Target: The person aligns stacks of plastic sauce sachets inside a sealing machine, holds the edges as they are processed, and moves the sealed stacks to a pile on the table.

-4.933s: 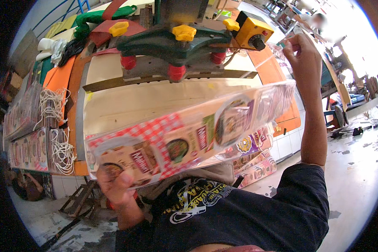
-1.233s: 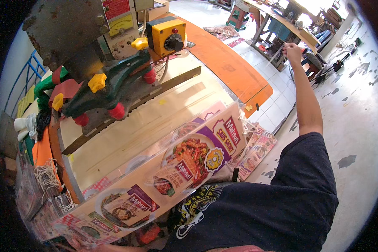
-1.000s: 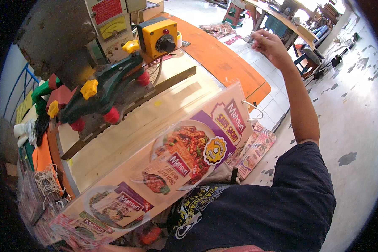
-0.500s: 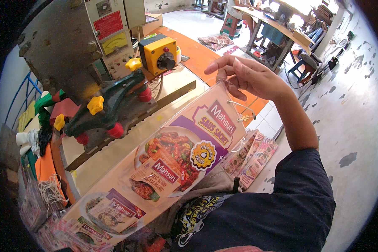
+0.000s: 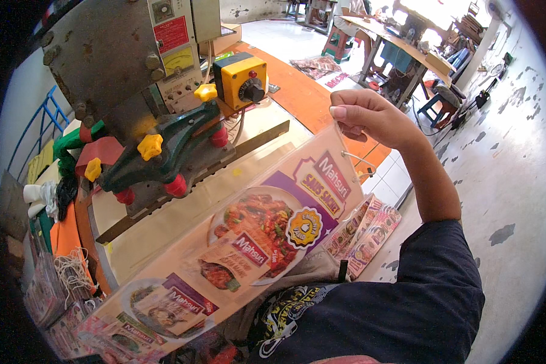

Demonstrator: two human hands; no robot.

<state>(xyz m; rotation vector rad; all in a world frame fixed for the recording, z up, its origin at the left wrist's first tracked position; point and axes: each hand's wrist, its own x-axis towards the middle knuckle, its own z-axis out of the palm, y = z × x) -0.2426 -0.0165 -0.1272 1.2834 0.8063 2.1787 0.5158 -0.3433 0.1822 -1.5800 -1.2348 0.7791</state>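
Observation:
My right hand (image 5: 373, 118) is raised at the right, its thumb and bent fingers pinched on the upper corner of a long printed plastic banner (image 5: 224, 255). The banner slants down to the lower left in front of me. Pictures of dishes and sauce sachets cover its peach and purple face. A white cord (image 5: 359, 159) loops from its short end, just below my right hand. My left hand is out of view.
Left of the banner stands a press machine with a dark green clamp arm (image 5: 164, 151), yellow knobs and a yellow control box (image 5: 241, 79). More printed banners (image 5: 370, 236) lie at the right. White string (image 5: 74, 273) hangs at the left. A person sits at a far workbench (image 5: 400, 42).
My right hand has gone from loosely spread fingers to a closed pinch at the banner's corner. The banner and machine appear slightly farther right in the picture.

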